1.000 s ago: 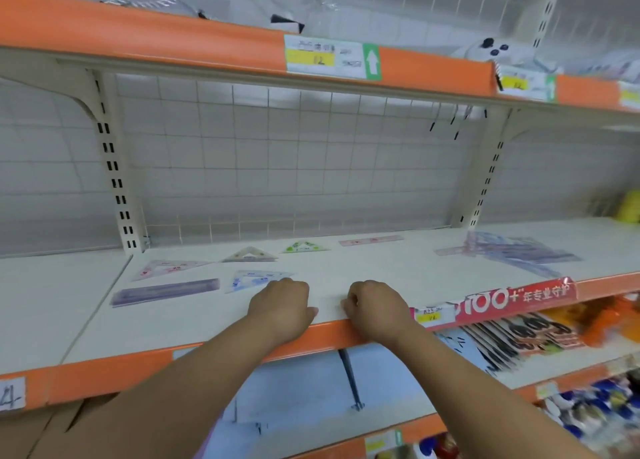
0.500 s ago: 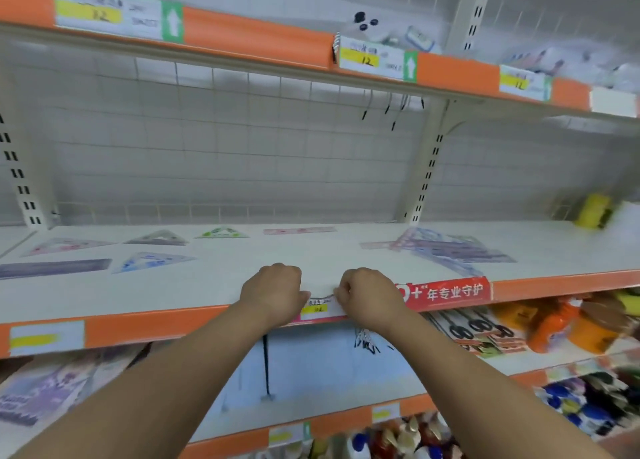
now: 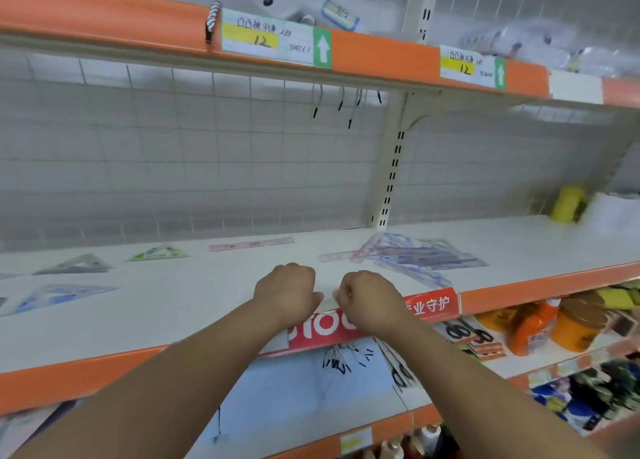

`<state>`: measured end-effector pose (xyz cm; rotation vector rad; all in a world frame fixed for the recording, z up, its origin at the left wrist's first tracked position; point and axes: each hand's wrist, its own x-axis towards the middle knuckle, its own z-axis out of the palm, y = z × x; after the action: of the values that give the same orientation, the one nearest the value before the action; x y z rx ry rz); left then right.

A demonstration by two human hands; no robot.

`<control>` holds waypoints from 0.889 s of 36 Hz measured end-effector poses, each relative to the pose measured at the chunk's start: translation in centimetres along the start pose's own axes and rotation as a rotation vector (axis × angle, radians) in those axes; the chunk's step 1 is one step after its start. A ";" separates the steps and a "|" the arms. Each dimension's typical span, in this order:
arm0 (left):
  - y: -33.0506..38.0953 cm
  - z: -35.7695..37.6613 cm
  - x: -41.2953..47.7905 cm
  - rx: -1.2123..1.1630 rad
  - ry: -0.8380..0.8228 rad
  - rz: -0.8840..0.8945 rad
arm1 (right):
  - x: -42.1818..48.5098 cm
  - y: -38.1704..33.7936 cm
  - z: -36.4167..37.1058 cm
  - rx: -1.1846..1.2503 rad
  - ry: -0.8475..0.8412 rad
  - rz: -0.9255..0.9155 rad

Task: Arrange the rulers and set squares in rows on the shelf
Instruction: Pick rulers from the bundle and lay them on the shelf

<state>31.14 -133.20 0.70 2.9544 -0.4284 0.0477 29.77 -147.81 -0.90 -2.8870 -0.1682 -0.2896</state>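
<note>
White shelf (image 3: 214, 295), set squares (image 3: 74, 264) left, pink ruler (image 3: 251, 243) at back, ruler heap (image 3: 415, 256) right

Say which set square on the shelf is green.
The green set square in the back row, right of the grey set square; the blue set square lies in front.

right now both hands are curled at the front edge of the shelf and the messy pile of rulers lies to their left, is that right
Not quite. The head view shows the left hand and the right hand curled at the front edge of the shelf, but the messy pile of rulers lies to their right, further back on the shelf, not to their left.
</note>
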 end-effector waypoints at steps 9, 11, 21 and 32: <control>2.2 0.2 6.9 -0.008 0.006 0.085 | 5.0 4.7 -0.8 -0.042 0.004 0.069; 2.6 0.5 8.3 -0.007 0.000 0.100 | 5.9 5.6 -0.9 -0.039 0.022 0.079; 5.7 2.4 13.4 0.018 -0.035 0.141 | 8.7 11.9 -0.7 -0.028 0.009 0.161; 9.8 4.3 17.8 -0.019 -0.014 -0.064 | 12.6 22.2 -1.7 -0.065 -0.037 0.108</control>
<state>45.43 -148.13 -1.15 2.9492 -0.3338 0.0159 44.77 -168.57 -1.58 -2.9544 -0.0088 -0.2260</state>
